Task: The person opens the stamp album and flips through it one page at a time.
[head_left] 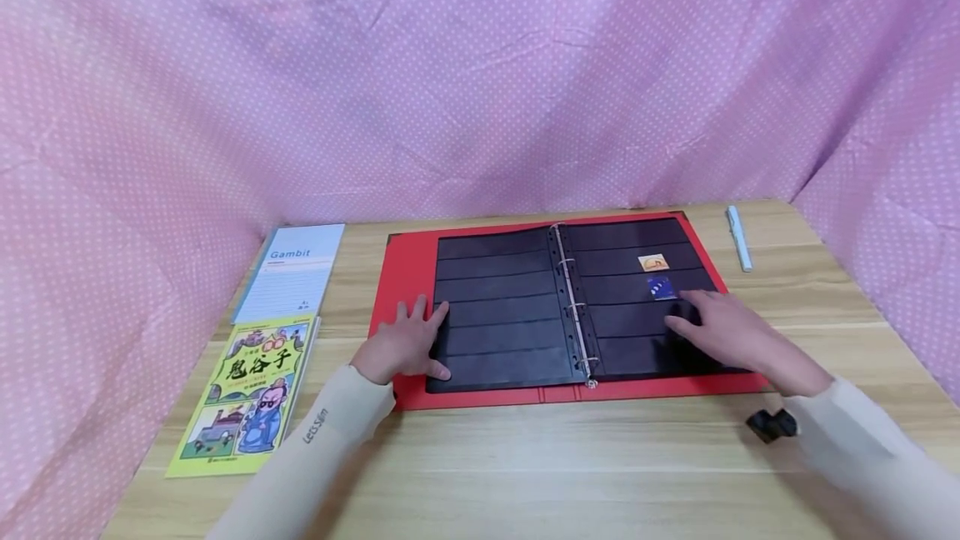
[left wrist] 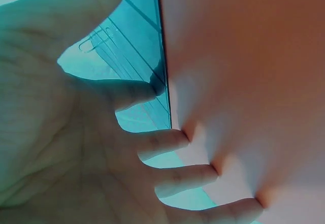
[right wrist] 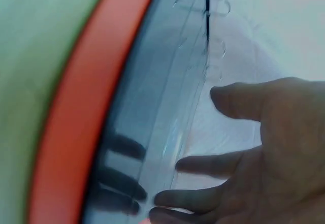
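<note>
Resting on left side of binder (head_left: 405,265): left hand (head_left: 405,340), fingers spread. At binder's right page (head_left: 630,322): blue card (head_left: 661,288), right hand (head_left: 729,333) with fingers loosely extended. Hands apart.

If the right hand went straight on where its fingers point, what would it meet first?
The right hand would probably meet the blue stamp first, though the hand's height above the page is unclear.

Book (head_left: 243,397) before notebook (head_left: 288,273) at left, binder (head_left: 405,273) midway, two cards (head_left: 661,288) on its right page (head_left: 626,322), pen (head_left: 738,238) at right.
</note>
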Demonstrator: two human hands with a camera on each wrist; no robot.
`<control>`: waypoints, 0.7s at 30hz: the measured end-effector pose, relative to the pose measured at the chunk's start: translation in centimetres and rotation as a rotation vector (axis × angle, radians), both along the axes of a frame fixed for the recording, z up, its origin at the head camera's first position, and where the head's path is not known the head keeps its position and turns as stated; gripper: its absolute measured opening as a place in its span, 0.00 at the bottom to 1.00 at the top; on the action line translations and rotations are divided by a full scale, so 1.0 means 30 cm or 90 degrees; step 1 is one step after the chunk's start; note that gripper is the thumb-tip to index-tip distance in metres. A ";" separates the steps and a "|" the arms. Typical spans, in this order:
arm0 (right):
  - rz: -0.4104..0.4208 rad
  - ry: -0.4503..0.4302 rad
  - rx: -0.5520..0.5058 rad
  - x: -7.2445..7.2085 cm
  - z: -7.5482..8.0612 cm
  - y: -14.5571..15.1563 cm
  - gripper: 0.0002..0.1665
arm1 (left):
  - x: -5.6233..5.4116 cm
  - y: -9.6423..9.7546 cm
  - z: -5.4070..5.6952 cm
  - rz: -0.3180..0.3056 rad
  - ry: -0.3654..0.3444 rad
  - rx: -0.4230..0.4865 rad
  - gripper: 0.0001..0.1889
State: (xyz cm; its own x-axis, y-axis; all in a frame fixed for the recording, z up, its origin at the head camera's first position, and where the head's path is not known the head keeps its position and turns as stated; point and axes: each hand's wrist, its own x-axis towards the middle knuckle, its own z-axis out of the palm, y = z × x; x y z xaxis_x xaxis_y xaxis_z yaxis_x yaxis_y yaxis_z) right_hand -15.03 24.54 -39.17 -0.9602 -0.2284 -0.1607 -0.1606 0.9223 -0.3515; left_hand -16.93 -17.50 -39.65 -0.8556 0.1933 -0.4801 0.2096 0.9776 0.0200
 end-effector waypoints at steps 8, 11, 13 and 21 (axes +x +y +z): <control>-0.036 -0.024 0.016 0.056 -0.008 0.081 0.43 | 0.003 0.003 0.009 0.004 -0.007 0.008 0.57; -0.037 -0.024 0.023 0.049 -0.018 0.095 0.43 | 0.006 0.008 0.014 0.005 -0.008 0.012 0.57; -0.037 -0.028 0.028 0.046 -0.024 0.096 0.43 | 0.007 0.011 0.016 0.003 -0.008 0.012 0.57; -0.041 -0.022 0.006 0.043 -0.025 0.082 0.44 | 0.006 0.010 0.017 0.015 -0.013 0.009 0.57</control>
State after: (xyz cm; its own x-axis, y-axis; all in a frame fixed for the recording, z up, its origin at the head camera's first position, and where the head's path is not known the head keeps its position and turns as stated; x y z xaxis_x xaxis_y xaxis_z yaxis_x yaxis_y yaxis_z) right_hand -13.75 26.99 -39.92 -0.9668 -0.1647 -0.1952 -0.0891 0.9338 -0.3465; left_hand -16.74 -17.19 -39.14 -0.8503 0.1804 -0.4943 0.1859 0.9818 0.0385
